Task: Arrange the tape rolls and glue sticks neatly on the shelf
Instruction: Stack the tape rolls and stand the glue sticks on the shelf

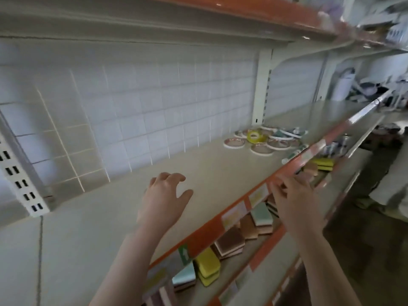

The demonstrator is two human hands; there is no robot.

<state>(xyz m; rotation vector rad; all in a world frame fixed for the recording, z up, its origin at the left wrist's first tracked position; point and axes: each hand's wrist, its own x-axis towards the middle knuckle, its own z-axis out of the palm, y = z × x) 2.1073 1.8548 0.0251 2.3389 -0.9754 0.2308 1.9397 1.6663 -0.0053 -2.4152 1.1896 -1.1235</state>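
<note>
Beige shelf (132, 208), tape rolls (262, 140) far right, sponges (229, 241) below, hands (164, 198) empty.

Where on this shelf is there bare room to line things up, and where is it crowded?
Free: the wide bare stretch of shelf between the tiled back wall and the orange front edge, under the left hand. Crowded: the far right, where the tape rolls and tubes lie clustered.
</note>
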